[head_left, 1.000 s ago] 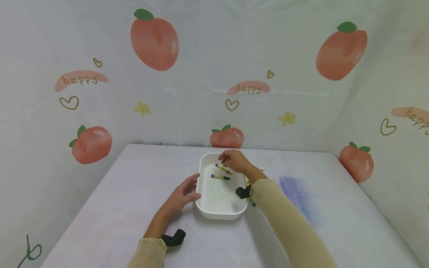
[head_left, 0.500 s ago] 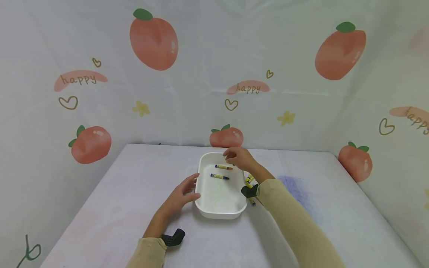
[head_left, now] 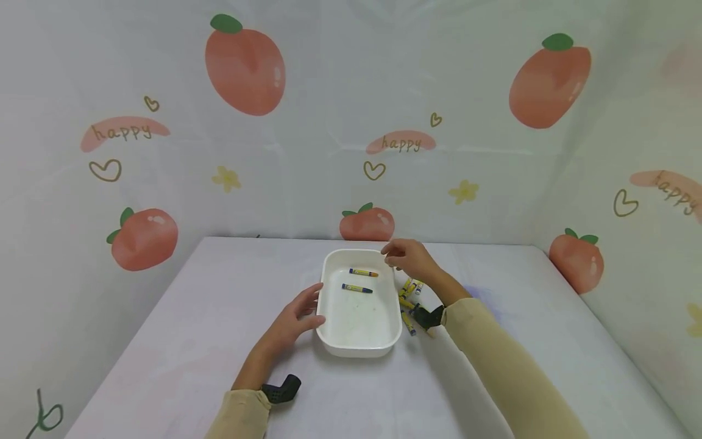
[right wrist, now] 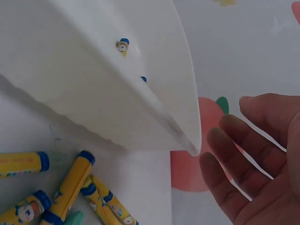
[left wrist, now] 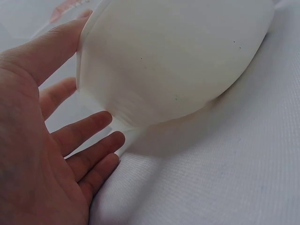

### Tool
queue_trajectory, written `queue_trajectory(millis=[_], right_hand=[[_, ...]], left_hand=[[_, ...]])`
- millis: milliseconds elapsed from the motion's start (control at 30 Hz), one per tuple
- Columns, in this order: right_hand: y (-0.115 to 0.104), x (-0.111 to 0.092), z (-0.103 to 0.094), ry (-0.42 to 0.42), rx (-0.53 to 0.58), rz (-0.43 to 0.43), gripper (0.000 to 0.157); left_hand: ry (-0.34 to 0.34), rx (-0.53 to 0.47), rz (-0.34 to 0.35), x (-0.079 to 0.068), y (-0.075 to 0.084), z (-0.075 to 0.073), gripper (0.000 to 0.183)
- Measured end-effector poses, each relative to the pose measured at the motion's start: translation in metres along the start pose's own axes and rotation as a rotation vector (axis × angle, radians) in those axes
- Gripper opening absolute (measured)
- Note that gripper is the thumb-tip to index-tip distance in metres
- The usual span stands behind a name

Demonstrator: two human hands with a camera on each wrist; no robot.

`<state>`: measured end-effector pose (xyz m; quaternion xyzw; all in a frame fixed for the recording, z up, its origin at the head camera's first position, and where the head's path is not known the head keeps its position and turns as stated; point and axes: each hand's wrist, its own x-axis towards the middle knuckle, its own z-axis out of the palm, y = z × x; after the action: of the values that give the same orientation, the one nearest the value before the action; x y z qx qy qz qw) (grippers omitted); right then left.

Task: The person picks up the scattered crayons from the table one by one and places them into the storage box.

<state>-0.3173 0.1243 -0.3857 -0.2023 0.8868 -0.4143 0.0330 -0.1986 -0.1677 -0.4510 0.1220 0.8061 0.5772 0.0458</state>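
A white plastic tray [head_left: 359, 326] stands on the table with two crayons lying inside. One is an orange-tipped crayon [head_left: 364, 272]; nearer me is a dark-tipped crayon [head_left: 357, 288]. At the tray's left side is my left hand [head_left: 296, 317], its thumb at the rim and its fingers spread loosely along the outer wall, as the left wrist view [left wrist: 51, 117] also shows. My right hand [head_left: 411, 259] hovers over the tray's far right corner, fingers loosely bent with nothing between them; in the right wrist view, the fingertips are just off the rim.
Several yellow-wrapped crayons [right wrist: 70, 187] lie in a loose heap on the table [head_left: 219, 305], close against the tray's right side. Purple-blue smudges [head_left: 485, 302] mark the cloth farther right. A fruit-printed curtain [head_left: 307, 152] hangs behind the table.
My right hand has moved right from over the tray to its far right corner. The orange-tipped crayon has settled level in the tray. The left hand has stayed put.
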Motion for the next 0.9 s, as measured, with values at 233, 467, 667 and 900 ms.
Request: queue_trajectory(millis=[233, 467, 667, 900], right_hand=[[0.007, -0.013, -0.007, 0.005, -0.031, -0.013, 0.022], [0.024, -0.026, -0.011, 0.008, -0.064, 0.02, 0.019], [0.038, -0.036, -0.013, -0.006, -0.078, 0.046, 0.022], [0.049, -0.044, -0.009, -0.077, -0.026, 0.094, 0.022]], left_hand=[[0.021, 0.012, 0.015, 0.004, -0.016, 0.0, 0.067], [0.016, 0.022, 0.006, -0.001, -0.003, 0.002, 0.068], [0.007, 0.009, 0.02, 0.005, -0.017, 0.003, 0.067], [0.013, 0.019, 0.019, 0.005, -0.019, 0.0, 0.067]])
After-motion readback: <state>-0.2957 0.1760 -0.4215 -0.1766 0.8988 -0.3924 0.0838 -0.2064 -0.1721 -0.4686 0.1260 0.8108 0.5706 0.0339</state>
